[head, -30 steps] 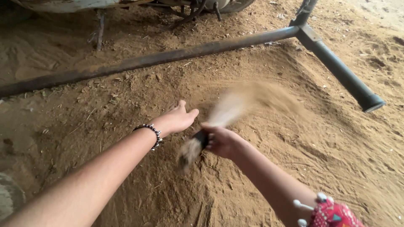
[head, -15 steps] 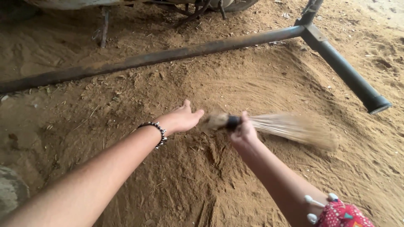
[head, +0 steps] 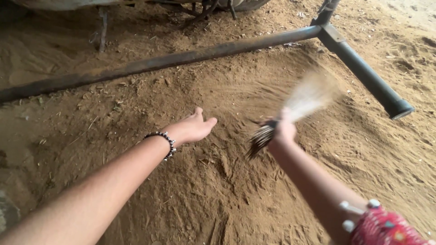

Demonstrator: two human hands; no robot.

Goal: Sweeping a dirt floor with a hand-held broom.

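My right hand [head: 285, 130] is clamped on a short broom [head: 290, 111], its blurred bristles fanning up toward the far right over the dirt [head: 218, 190]. My left hand [head: 193, 127], fingers spread and holding nothing, hovers just left of it. A steel bar [head: 181, 58] crosses the far ground; a pipe [head: 368, 77] angles right.

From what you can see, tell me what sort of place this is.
Probably a farmyard or shed with a dirt floor. Loose brown soil covers the ground, a rusty metal bar of some cart or machine crosses it, and the right hand swings a straw broom.
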